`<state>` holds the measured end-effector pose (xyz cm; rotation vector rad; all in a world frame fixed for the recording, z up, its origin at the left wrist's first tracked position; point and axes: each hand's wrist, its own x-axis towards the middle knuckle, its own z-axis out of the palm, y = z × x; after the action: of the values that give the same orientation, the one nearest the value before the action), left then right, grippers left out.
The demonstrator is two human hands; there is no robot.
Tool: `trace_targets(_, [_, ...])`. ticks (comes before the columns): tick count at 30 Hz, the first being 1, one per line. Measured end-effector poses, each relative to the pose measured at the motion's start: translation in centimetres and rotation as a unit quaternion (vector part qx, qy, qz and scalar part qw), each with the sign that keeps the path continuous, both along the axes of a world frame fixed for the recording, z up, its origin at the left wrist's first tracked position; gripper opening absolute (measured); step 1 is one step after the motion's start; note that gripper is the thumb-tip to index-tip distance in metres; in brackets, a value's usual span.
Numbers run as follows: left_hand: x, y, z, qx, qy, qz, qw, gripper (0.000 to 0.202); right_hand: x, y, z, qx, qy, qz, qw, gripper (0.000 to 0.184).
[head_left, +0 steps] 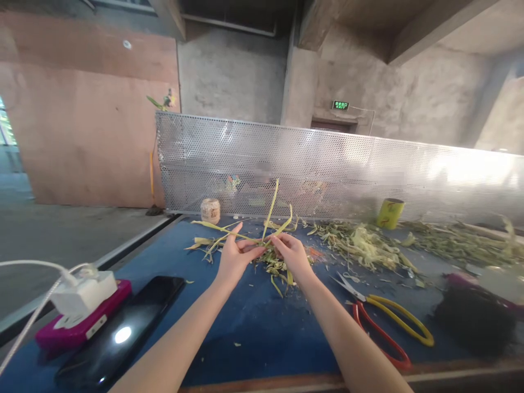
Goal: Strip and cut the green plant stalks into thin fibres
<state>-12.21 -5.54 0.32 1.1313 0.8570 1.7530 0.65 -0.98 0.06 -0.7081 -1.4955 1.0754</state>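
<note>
My left hand (234, 255) and my right hand (290, 253) meet over the blue table top (262, 327), fingers pinched together on a bunch of long yellow-green leaf strips (270, 218). Some strips stick upward between the hands, others trail left along the table. More cut strips lie on the table under my hands.
Scissors (388, 319) with a red and a yellow handle lie right of my right arm. A black phone (123, 327) and a pink power bank (77, 322) with a white charger sit at the left. A heap of leaf scraps (364, 245), a twine spool (210, 210), a yellow-green cup (390, 213) and a perforated metal screen (327, 169) stand behind.
</note>
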Motion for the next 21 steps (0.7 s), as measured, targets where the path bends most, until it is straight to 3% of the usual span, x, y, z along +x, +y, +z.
trace_targets(7, [0.1, -0.1, 0.1, -0.017, -0.019, 0.01, 1.0, 0.09, 0.3, 0.4, -0.1, -0.005, 0.059, 0.026, 0.998, 0.025])
trace_targets(14, [-0.1, 0.1, -0.1, -0.016, -0.038, 0.009, 0.999, 0.091, 0.6, 1.1, 0.0, 0.0, 0.073, -0.009, 0.997, 0.021])
trace_targets(21, [0.0, -0.1, 0.1, -0.038, -0.031, -0.011, 0.999, 0.087, 2.3, 2.0, 0.5, -0.099, 0.195, -0.065, 0.974, 0.022])
